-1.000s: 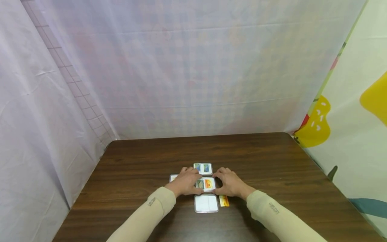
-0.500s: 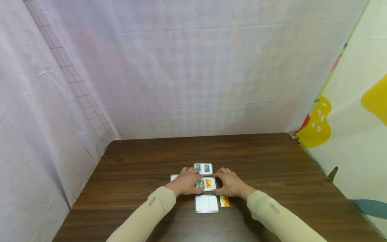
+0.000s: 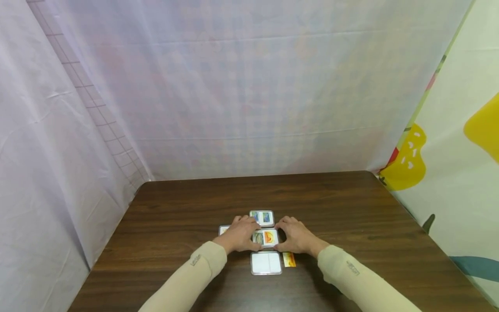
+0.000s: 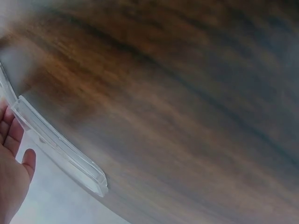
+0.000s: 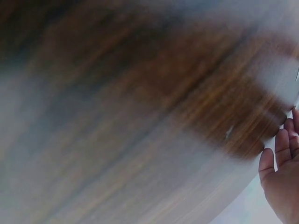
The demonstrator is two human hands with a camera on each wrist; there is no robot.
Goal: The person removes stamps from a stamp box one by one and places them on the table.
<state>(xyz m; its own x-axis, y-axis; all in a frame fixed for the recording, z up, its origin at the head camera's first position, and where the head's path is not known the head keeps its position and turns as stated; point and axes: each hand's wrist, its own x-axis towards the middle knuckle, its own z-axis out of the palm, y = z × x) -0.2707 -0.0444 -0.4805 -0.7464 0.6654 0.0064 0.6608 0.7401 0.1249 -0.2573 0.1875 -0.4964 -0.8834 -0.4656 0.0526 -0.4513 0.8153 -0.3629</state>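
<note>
Under my hands is a small clear case [image 3: 270, 237] with two coloured pictures on white, one orange. My left hand [image 3: 240, 234] holds its left side, covering part of it, with the thumb at the near edge and fingers at the far edge. At its right side, the fingers and thumb of my right hand [image 3: 296, 235] hold the two corners. Close to the left hand in the left wrist view is a clear plastic case edge [image 4: 60, 144]. The right wrist view shows the right hand's fingers [image 5: 267, 163] at its right border.
Just beyond lies a case with two blue-green pictures [image 3: 266, 217]. A case with a plain white insert [image 3: 266, 263] lies nearer, beside a yellow-orange card [image 3: 289, 260]. Another case [image 3: 223, 229] is partly hidden by the left hand. Curtains [image 3: 249, 95] hang behind the brown table [image 3: 175, 203].
</note>
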